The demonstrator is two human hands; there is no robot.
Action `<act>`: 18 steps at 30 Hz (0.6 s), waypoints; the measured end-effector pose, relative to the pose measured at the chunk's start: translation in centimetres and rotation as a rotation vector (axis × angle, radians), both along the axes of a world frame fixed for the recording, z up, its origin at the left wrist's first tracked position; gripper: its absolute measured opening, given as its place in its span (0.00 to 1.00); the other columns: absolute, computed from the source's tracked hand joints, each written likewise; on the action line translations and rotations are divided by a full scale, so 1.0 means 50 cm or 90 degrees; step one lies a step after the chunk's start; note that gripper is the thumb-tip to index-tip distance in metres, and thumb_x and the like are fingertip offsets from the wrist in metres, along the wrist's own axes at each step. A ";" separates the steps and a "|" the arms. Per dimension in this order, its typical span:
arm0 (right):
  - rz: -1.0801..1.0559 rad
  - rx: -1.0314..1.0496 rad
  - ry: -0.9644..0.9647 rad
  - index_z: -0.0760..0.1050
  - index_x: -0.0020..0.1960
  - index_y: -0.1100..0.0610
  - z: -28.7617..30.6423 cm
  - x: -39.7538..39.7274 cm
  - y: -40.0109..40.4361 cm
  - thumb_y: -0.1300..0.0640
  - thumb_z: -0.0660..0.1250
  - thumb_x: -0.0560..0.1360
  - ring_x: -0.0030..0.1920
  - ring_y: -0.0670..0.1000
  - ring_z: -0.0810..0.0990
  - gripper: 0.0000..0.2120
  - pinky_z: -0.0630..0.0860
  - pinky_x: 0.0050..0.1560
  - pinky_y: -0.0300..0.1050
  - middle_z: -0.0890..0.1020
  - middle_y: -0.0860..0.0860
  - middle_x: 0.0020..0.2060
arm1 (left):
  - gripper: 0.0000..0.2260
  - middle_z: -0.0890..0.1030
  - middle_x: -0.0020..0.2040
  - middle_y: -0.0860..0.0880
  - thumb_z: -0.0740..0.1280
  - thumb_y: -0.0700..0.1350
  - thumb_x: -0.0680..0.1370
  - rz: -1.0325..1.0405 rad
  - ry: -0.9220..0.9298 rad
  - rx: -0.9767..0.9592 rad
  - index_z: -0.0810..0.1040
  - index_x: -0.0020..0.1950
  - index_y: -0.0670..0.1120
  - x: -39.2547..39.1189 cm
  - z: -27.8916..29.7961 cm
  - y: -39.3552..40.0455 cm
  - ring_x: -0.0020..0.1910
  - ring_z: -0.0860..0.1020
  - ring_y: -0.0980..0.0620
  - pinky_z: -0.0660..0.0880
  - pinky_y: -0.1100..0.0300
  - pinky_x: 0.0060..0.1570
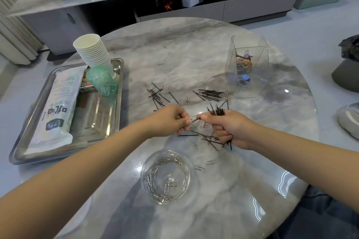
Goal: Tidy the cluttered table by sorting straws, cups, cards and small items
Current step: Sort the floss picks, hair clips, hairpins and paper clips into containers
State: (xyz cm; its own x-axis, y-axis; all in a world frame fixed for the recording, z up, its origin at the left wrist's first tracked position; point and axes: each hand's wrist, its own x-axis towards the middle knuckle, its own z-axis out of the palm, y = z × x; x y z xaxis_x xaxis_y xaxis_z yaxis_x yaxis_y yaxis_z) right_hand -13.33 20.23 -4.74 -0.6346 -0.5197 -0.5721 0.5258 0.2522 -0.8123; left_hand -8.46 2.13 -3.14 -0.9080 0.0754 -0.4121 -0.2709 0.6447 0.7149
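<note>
Paper clip [194, 117] lengthwise between both hands' grips

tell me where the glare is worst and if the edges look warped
Head view: bright glare patches on the glossy marble table near its right edge and on the steel tray; wide-angle bending curves the cabinet and forearms; centre stays sharp, the paper clips readable.

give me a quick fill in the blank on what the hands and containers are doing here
1. The right hand grips a bundle of black ____.
2. The left hand pinches a silver ____.
3. The round glass bowl holds ____.
4. The stack of paper cups stands on the metal ____.

Missing words: hairpins; paper clip; paper clips; tray
</note>
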 end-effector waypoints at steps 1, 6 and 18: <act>-0.006 0.000 0.010 0.73 0.36 0.54 0.000 0.000 0.000 0.57 0.68 0.75 0.21 0.44 0.55 0.11 0.51 0.20 0.35 0.60 0.46 0.23 | 0.07 0.80 0.30 0.56 0.63 0.42 0.80 0.008 -0.007 0.015 0.75 0.42 0.46 0.001 0.002 0.001 0.24 0.73 0.63 0.67 0.71 0.27; -0.002 0.011 0.012 0.76 0.41 0.58 0.001 -0.002 -0.003 0.58 0.66 0.76 0.19 0.43 0.56 0.06 0.52 0.19 0.34 0.62 0.46 0.21 | 0.05 0.84 0.42 0.48 0.64 0.41 0.79 0.027 -0.075 0.061 0.75 0.43 0.45 0.003 0.018 -0.011 0.32 0.79 0.57 0.67 0.67 0.27; 0.024 -0.003 -0.154 0.65 0.36 0.57 0.003 0.011 -0.013 0.56 0.56 0.81 0.20 0.45 0.63 0.15 0.54 0.19 0.33 0.69 0.50 0.25 | 0.03 0.77 0.29 0.57 0.75 0.45 0.70 -0.253 -0.190 -0.140 0.82 0.39 0.52 0.046 0.116 -0.050 0.28 0.71 0.62 0.68 0.64 0.33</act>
State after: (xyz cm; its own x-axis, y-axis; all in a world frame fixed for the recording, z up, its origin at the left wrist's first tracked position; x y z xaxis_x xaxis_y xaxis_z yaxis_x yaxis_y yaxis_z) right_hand -12.76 19.58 -4.58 -0.4594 -0.5440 -0.7022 0.6952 0.2718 -0.6655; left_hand -6.17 -0.37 2.65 -0.6679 0.2716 -0.6929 -0.1471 0.8645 0.4807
